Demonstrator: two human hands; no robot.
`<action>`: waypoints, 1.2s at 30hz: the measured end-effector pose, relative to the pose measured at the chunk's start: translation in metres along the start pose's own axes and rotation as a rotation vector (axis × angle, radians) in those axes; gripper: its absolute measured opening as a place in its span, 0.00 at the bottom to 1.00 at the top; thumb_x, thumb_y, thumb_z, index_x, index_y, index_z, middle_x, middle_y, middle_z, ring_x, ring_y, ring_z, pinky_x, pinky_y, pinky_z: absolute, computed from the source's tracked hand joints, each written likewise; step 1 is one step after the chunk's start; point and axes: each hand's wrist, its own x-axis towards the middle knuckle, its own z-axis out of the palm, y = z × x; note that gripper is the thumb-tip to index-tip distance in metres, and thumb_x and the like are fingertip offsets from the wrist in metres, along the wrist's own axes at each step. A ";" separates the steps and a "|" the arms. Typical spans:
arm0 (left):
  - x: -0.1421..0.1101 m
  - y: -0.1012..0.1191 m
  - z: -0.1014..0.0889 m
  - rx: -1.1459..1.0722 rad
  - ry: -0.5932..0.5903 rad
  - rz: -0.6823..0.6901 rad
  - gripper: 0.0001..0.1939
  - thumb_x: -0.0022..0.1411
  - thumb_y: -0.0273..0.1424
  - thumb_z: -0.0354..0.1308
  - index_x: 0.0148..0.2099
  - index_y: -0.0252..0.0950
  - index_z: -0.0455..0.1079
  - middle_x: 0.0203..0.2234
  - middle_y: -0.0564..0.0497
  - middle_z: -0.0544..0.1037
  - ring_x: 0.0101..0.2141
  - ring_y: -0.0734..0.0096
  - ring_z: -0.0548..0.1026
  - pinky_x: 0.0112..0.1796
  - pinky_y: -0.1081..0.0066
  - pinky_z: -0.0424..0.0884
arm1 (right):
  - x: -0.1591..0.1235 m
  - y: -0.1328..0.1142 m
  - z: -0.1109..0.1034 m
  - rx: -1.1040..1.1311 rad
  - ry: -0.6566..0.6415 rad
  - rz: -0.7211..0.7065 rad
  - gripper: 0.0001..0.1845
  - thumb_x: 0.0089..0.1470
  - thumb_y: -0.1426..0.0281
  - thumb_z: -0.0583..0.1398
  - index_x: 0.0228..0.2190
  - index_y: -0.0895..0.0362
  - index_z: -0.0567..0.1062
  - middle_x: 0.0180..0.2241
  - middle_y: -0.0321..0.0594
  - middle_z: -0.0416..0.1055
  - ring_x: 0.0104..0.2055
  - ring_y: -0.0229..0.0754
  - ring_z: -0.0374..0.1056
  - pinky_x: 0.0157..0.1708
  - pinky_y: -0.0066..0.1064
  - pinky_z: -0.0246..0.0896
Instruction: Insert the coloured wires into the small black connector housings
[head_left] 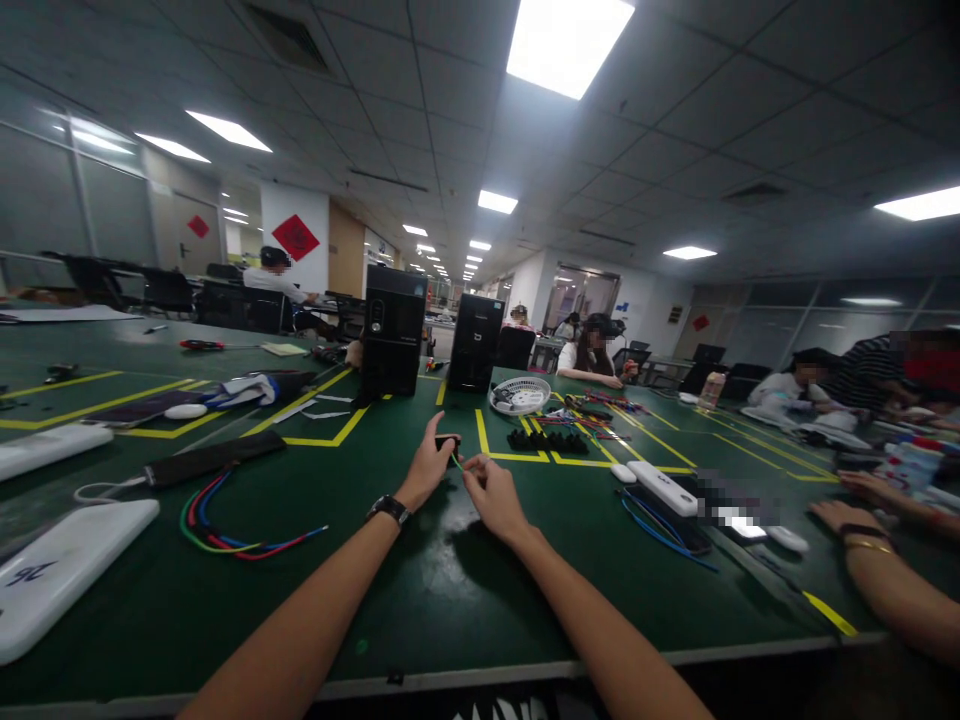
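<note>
Over the middle of the green table, my left hand grips a small black block between thumb and fingers, with the thumb pointing up. Close beside it, my right hand pinches a thin green wire that runs up to the block. Whether the wire's end sits inside the block cannot be made out. A row of black blocks lies just beyond my right hand. To the left, a loose bundle of red, blue and green wires rests on the table.
Two black computer towers stand ahead, near a white round basket and tangled coloured wires. White power banks lie at left and right. Another person's hands rest at the right edge. Yellow tape marks the table.
</note>
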 end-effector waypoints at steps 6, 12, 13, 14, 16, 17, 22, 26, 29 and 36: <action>0.003 0.000 0.004 -0.290 0.135 -0.221 0.26 0.63 0.46 0.45 0.55 0.33 0.61 0.32 0.45 0.75 0.23 0.73 0.72 0.21 0.74 0.69 | 0.005 -0.002 -0.003 0.159 0.009 0.082 0.09 0.55 0.65 0.54 0.34 0.58 0.69 0.16 0.26 0.56 0.18 0.33 0.53 0.20 0.23 0.47; 0.008 -0.004 0.004 -0.157 0.125 -0.296 0.20 0.64 0.40 0.43 0.47 0.31 0.67 0.26 0.48 0.74 0.17 0.74 0.70 0.20 0.72 0.69 | 0.001 -0.006 0.000 -0.015 -0.094 0.052 0.13 0.58 0.67 0.50 0.32 0.57 0.73 0.19 0.32 0.65 0.21 0.35 0.60 0.23 0.25 0.50; 0.009 -0.005 0.004 -0.145 0.127 -0.307 0.21 0.64 0.40 0.43 0.46 0.30 0.68 0.24 0.48 0.74 0.17 0.73 0.70 0.20 0.71 0.68 | 0.000 -0.006 0.001 -0.060 -0.114 0.019 0.14 0.58 0.68 0.50 0.31 0.57 0.73 0.20 0.33 0.67 0.23 0.36 0.62 0.25 0.25 0.51; 0.009 -0.007 0.003 -0.125 0.134 -0.305 0.21 0.64 0.41 0.43 0.44 0.30 0.69 0.23 0.48 0.73 0.17 0.72 0.70 0.21 0.71 0.68 | 0.000 -0.007 0.002 -0.095 -0.137 -0.010 0.14 0.58 0.69 0.50 0.30 0.56 0.74 0.22 0.34 0.69 0.24 0.36 0.64 0.26 0.25 0.52; 0.011 -0.012 0.001 -0.049 0.168 -0.235 0.20 0.63 0.40 0.44 0.40 0.31 0.71 0.23 0.48 0.73 0.21 0.70 0.71 0.24 0.71 0.68 | 0.001 -0.008 0.001 -0.142 -0.172 -0.037 0.14 0.59 0.70 0.50 0.29 0.56 0.74 0.24 0.35 0.71 0.26 0.37 0.66 0.28 0.26 0.52; 0.011 -0.014 0.000 -0.005 0.189 -0.181 0.18 0.63 0.38 0.46 0.38 0.31 0.71 0.25 0.48 0.74 0.24 0.69 0.72 0.27 0.71 0.69 | 0.002 -0.008 0.000 -0.161 -0.179 -0.036 0.15 0.59 0.71 0.50 0.28 0.56 0.74 0.24 0.36 0.72 0.27 0.37 0.66 0.29 0.26 0.52; 0.015 -0.023 0.005 0.035 0.232 -0.088 0.14 0.62 0.31 0.45 0.39 0.33 0.71 0.31 0.46 0.74 0.33 0.68 0.73 0.35 0.71 0.68 | 0.015 -0.010 -0.013 -0.218 -0.123 -0.002 0.16 0.59 0.71 0.50 0.27 0.56 0.76 0.27 0.39 0.75 0.32 0.40 0.69 0.32 0.27 0.53; 0.017 -0.025 0.015 -0.099 0.254 -0.209 0.15 0.62 0.29 0.42 0.45 0.32 0.66 0.27 0.49 0.71 0.25 0.71 0.71 0.27 0.72 0.68 | 0.013 -0.009 -0.010 -0.236 -0.083 0.007 0.16 0.60 0.71 0.50 0.31 0.56 0.76 0.29 0.40 0.76 0.33 0.41 0.70 0.32 0.27 0.54; 0.017 -0.023 0.016 -0.228 0.261 -0.328 0.16 0.62 0.28 0.40 0.50 0.31 0.60 0.23 0.50 0.70 0.19 0.72 0.70 0.21 0.73 0.66 | 0.007 -0.005 0.001 -0.266 -0.151 -0.018 0.14 0.60 0.72 0.50 0.31 0.55 0.75 0.28 0.41 0.76 0.31 0.41 0.71 0.31 0.27 0.54; 0.017 -0.022 0.022 -0.448 0.254 -0.379 0.15 0.62 0.31 0.43 0.50 0.35 0.58 0.22 0.53 0.69 0.18 0.74 0.70 0.19 0.75 0.65 | 0.004 -0.010 0.011 -0.291 -0.132 -0.011 0.15 0.61 0.72 0.49 0.28 0.55 0.73 0.28 0.41 0.75 0.31 0.41 0.71 0.31 0.27 0.55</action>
